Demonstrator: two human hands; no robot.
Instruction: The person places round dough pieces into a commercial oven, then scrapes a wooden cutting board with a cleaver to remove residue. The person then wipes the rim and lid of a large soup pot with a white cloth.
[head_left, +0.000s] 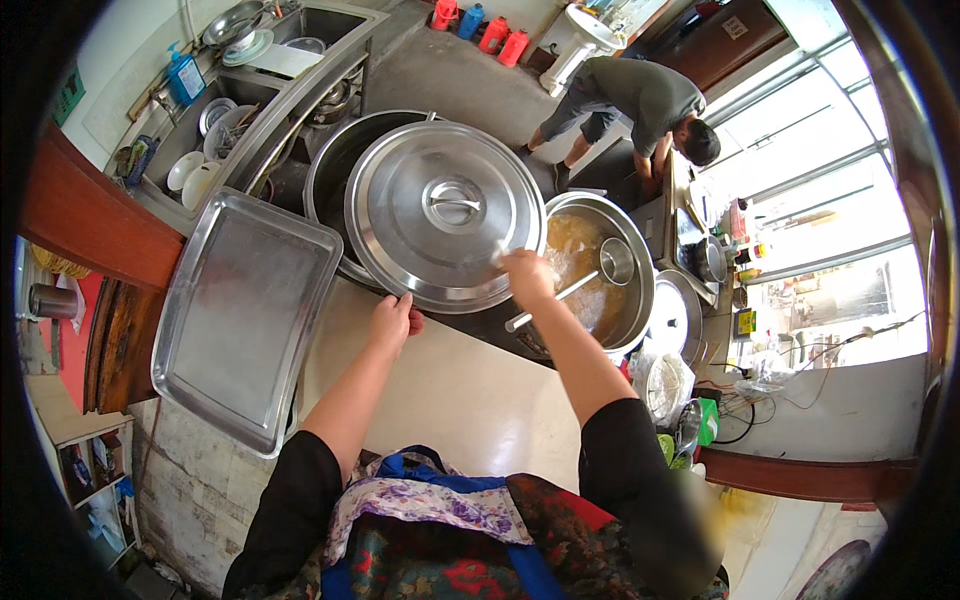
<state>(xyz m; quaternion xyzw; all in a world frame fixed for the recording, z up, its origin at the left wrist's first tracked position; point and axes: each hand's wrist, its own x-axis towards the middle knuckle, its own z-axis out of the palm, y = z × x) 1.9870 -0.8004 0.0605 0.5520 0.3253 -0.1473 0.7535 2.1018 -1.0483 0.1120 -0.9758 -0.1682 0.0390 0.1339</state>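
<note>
A large round stainless steel lid (397, 225) lies tilted partly over a deep metal pot (322, 161), leaving the pot's dark inside visible on the left. My left hand (391, 322) grips the lid's near rim, thumb uppermost. At the rim's right side, my right hand (529, 279) has hold of it too, slightly blurred. Just right of that hand stands a second large pot (641, 300) filled with a yellowish-brown liquid (574, 240). Across this pot rests a metal ladle (616, 261), its handle passing behind my right forearm.
A shallow metal tray (240, 322) sits left on the pale worktop (442, 397). Beyond are sinks (251, 82) holding dishes. Another person (637, 97) bends over a counter at upper right. Several thermos flasks (493, 35) stand by the far wall. Cables (739, 409) hang at right.
</note>
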